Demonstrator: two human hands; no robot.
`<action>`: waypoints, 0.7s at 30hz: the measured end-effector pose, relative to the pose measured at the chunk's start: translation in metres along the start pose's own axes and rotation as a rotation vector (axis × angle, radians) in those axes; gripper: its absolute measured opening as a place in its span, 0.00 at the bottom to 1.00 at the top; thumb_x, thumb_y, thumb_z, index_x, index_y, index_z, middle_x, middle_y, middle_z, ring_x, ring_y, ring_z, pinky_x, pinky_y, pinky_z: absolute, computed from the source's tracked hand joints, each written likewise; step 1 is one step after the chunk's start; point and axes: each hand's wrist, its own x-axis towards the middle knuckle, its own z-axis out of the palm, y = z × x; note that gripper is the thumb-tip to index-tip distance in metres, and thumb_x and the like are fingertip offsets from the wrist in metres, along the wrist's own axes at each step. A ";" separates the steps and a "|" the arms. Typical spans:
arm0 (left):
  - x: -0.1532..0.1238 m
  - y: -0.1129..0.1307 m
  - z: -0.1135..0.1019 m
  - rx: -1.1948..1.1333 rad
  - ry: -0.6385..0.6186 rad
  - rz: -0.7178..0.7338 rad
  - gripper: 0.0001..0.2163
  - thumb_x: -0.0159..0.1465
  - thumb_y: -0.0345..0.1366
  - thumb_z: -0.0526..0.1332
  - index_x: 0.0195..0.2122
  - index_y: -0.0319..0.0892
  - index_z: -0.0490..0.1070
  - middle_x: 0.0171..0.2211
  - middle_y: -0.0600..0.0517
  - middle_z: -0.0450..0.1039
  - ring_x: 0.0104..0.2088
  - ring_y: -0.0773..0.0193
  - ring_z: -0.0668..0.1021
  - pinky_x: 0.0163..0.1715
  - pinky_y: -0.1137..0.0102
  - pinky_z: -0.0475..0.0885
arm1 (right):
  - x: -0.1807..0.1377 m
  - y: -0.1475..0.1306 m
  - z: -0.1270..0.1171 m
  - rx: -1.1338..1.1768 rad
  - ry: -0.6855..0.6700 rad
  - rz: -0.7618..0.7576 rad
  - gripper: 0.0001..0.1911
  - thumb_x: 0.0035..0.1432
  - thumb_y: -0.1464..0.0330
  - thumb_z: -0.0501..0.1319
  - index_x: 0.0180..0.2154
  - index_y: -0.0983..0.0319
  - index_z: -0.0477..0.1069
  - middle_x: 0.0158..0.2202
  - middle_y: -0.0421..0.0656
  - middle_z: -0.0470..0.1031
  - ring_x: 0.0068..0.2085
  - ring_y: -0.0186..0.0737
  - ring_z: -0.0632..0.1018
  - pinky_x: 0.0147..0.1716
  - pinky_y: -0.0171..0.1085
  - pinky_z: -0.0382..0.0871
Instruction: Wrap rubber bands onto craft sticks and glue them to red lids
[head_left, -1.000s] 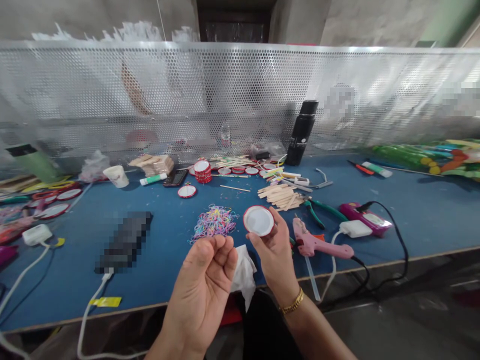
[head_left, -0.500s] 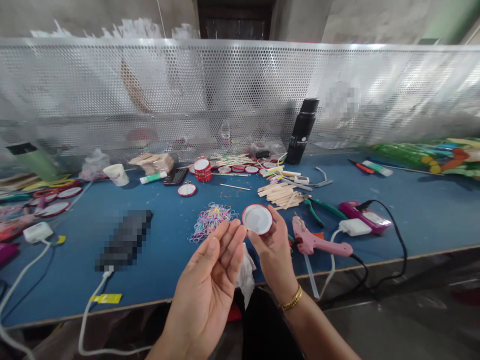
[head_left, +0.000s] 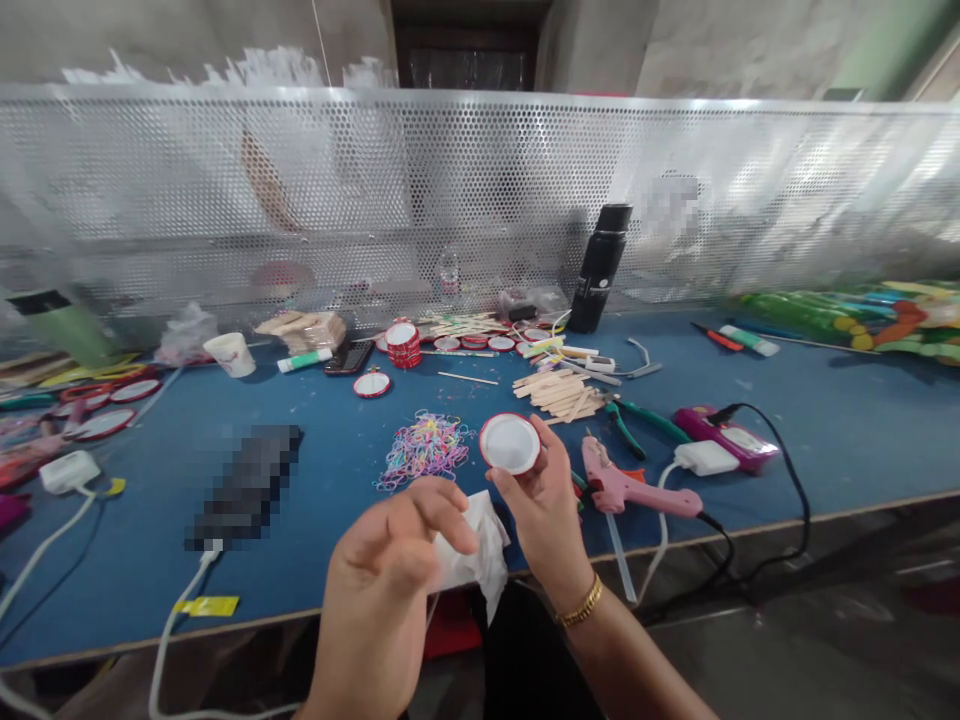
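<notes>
My right hand (head_left: pixel 546 505) holds a round white lid with a red rim (head_left: pixel 510 443) by its edge, above the near part of the blue table (head_left: pixel 825 420). My left hand (head_left: pixel 390 560) is turned palm down with its fingers curled over a crumpled white tissue (head_left: pixel 472 550) at the table's near edge; it touches the tissue. A heap of coloured rubber bands (head_left: pixel 426 450) lies just beyond both hands.
A pink glue gun (head_left: pixel 626 485) with its black cable lies right of my right hand. Wooden sticks (head_left: pixel 559 390), green pliers (head_left: pixel 637 415), a stack of red-rimmed lids (head_left: pixel 403 343), a black bottle (head_left: pixel 598 268), a white cup (head_left: pixel 232 352) and chargers are spread about. A perforated metal screen (head_left: pixel 300 200) closes the far side.
My left hand turned from palm up and open to palm down and dropped onto the white tissue. The lid in my right hand stayed almost still.
</notes>
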 end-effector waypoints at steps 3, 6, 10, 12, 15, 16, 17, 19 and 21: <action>0.000 -0.004 -0.006 0.235 -0.060 0.093 0.24 0.73 0.44 0.61 0.17 0.45 0.71 0.29 0.53 0.80 0.43 0.64 0.79 0.49 0.71 0.73 | -0.001 0.000 -0.001 0.002 -0.001 0.012 0.40 0.55 0.62 0.69 0.66 0.58 0.57 0.64 0.57 0.69 0.59 0.54 0.78 0.56 0.55 0.78; -0.001 -0.010 -0.011 0.566 -0.185 0.123 0.09 0.73 0.35 0.60 0.43 0.51 0.80 0.53 0.52 0.80 0.55 0.59 0.77 0.57 0.63 0.71 | -0.003 0.001 -0.002 -0.003 -0.013 0.024 0.41 0.55 0.60 0.70 0.66 0.58 0.57 0.65 0.56 0.69 0.61 0.54 0.77 0.61 0.58 0.72; -0.001 -0.015 -0.013 0.934 -0.445 0.167 0.18 0.70 0.31 0.62 0.60 0.53 0.70 0.64 0.50 0.71 0.66 0.54 0.69 0.66 0.53 0.65 | -0.004 0.001 -0.004 0.042 -0.021 0.034 0.44 0.54 0.56 0.72 0.66 0.58 0.57 0.63 0.56 0.70 0.59 0.53 0.78 0.60 0.58 0.73; -0.002 -0.016 -0.012 1.114 -0.550 0.177 0.17 0.67 0.34 0.67 0.57 0.52 0.72 0.63 0.51 0.72 0.66 0.51 0.68 0.65 0.49 0.65 | -0.004 -0.001 -0.005 0.029 -0.008 0.043 0.44 0.54 0.56 0.72 0.66 0.58 0.58 0.63 0.56 0.71 0.57 0.53 0.79 0.57 0.56 0.75; -0.005 -0.018 -0.015 1.334 -0.619 0.182 0.30 0.59 0.43 0.75 0.61 0.53 0.69 0.65 0.48 0.70 0.65 0.45 0.69 0.62 0.43 0.67 | -0.004 -0.004 -0.005 -0.018 -0.001 0.062 0.44 0.54 0.56 0.72 0.67 0.57 0.58 0.63 0.55 0.70 0.58 0.54 0.78 0.58 0.57 0.74; -0.006 -0.020 -0.017 1.387 -0.619 0.189 0.36 0.56 0.45 0.77 0.64 0.53 0.66 0.65 0.46 0.69 0.64 0.43 0.69 0.62 0.42 0.67 | -0.004 -0.005 -0.005 -0.029 0.003 0.064 0.44 0.53 0.57 0.72 0.67 0.58 0.58 0.63 0.55 0.70 0.58 0.54 0.78 0.59 0.57 0.73; -0.008 -0.021 -0.020 1.433 -0.609 0.198 0.41 0.54 0.47 0.78 0.67 0.53 0.64 0.66 0.45 0.68 0.64 0.42 0.69 0.61 0.40 0.67 | -0.004 -0.005 -0.005 -0.036 0.007 0.063 0.44 0.53 0.57 0.72 0.67 0.58 0.58 0.63 0.55 0.70 0.58 0.54 0.78 0.59 0.57 0.73; -0.010 -0.025 -0.027 1.511 -0.575 0.212 0.46 0.52 0.49 0.79 0.69 0.49 0.61 0.65 0.42 0.68 0.63 0.40 0.70 0.61 0.39 0.67 | -0.004 -0.005 -0.004 -0.037 0.018 0.058 0.44 0.53 0.58 0.72 0.67 0.58 0.58 0.64 0.55 0.70 0.59 0.54 0.77 0.59 0.57 0.74; -0.011 -0.027 -0.032 1.572 -0.564 0.206 0.43 0.53 0.48 0.78 0.68 0.47 0.63 0.63 0.41 0.70 0.62 0.40 0.71 0.60 0.40 0.69 | -0.004 -0.005 -0.003 -0.023 0.028 0.054 0.44 0.53 0.58 0.72 0.67 0.58 0.58 0.64 0.55 0.69 0.59 0.54 0.77 0.59 0.57 0.74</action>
